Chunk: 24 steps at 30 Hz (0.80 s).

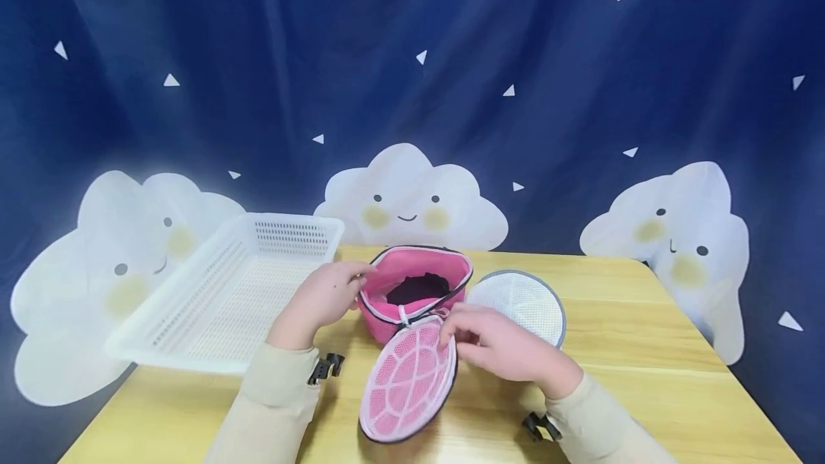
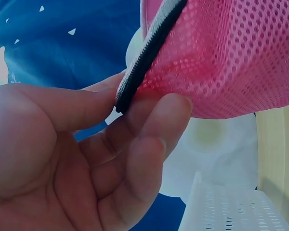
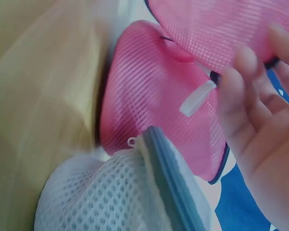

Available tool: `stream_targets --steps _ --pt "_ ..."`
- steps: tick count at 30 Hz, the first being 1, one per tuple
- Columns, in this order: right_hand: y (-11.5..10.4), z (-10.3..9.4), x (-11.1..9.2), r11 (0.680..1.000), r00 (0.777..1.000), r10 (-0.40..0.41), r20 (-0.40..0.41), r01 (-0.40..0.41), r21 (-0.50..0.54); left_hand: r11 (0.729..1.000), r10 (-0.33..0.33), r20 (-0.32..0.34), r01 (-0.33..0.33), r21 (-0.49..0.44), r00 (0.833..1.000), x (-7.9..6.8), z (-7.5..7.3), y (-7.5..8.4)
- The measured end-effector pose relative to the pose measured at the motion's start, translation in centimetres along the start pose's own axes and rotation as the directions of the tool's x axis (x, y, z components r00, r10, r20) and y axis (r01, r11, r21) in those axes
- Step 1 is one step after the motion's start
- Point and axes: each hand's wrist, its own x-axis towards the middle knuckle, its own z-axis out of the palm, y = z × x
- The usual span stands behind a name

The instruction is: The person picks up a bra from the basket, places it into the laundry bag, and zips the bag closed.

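A pink mesh laundry bag [image 1: 380, 324] stands on the table with its round lid [image 1: 407, 382] unzipped and hanging down at the front. Inside lies a dark cloth item [image 1: 419, 290], partly hidden by the bag's wall. My left hand [image 1: 327, 296] pinches the zipped rim at the bag's left side; thumb and fingers meet over the zipper edge [image 2: 145, 60] in the left wrist view. At the lid's upper right edge, the fingers of my right hand [image 1: 505, 346] pinch the lid, close to the bag's opening. A white zipper pull [image 3: 196, 98] hangs at the lid's joint.
Right of the bag, a white mesh laundry bag [image 1: 518, 299] with a grey rim sits just behind my right hand. On the left stands a large white perforated plastic basket [image 1: 174, 360]. A dark blue curtain [image 1: 548, 113] with clouds hangs behind the wooden table [image 1: 619, 356].
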Motion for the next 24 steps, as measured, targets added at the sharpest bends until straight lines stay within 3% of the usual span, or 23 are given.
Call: stream_targets --steps 4,10,15,19,24 --pt "-0.1 -0.5 0.3 0.998 0.981 0.058 -0.186 -0.050 0.045 1.000 0.011 0.002 -0.011 -0.014 1.000 0.2 -0.1 0.2" --pt "0.0 -0.6 0.8 0.954 0.896 0.264 -0.357 -0.188 0.233 1.000 0.022 -0.002 -0.022 -0.017 1.000 0.3 -0.1 0.2" --pt "0.4 -1.0 1.2 0.867 0.811 0.450 -0.374 -0.297 0.400 0.999 0.030 -0.048 -0.029 0.012 0.998 0.3 -0.3 0.3" --pt "0.9 -1.1 1.5 0.784 0.747 0.564 -0.351 -0.351 0.513 0.998 -0.011 -0.023 0.010 -0.055 1.000 0.2 -0.3 0.4" --pt "1.6 -1.1 2.0 0.710 0.714 0.625 -0.315 -0.352 0.610 0.996 0.022 -0.044 -0.026 -0.087 0.999 0.1 -0.3 0.4"
